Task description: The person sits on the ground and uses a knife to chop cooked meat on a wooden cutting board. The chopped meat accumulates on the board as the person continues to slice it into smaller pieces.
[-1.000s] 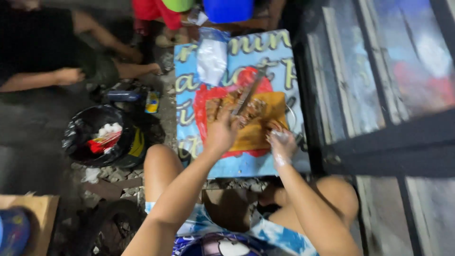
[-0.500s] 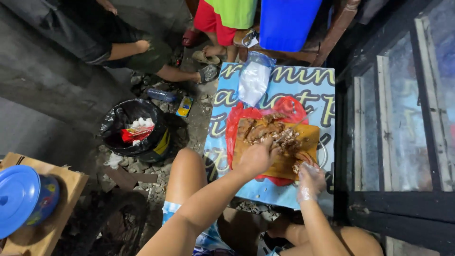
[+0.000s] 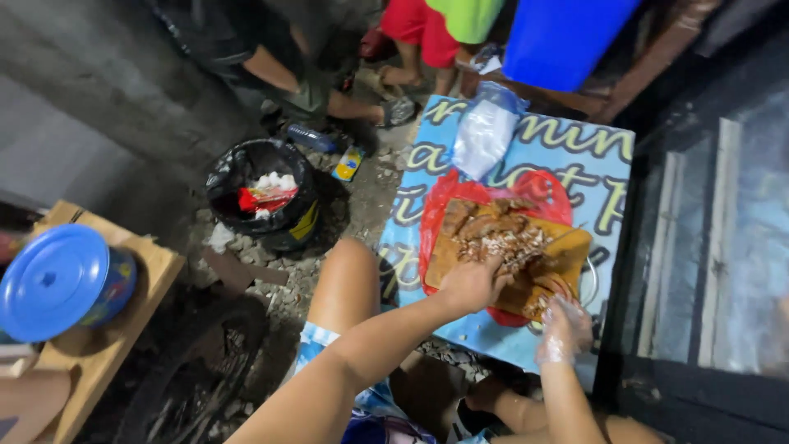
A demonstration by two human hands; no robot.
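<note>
Meat (image 3: 501, 238) under left hand (image 3: 470, 284)

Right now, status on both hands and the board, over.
Left hand bare, pressing on chopped meat. Right hand in clear glove at wooden cutting board edge; grip unclear. Red plastic bag under board. Nothing blocking.

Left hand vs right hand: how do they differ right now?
The left hand is bare; the right hand wears a thin clear plastic glove. The left hand rests on the chopped meat on the wooden cutting board; the right hand sits at the board's near edge. Both stay over the board.
</note>
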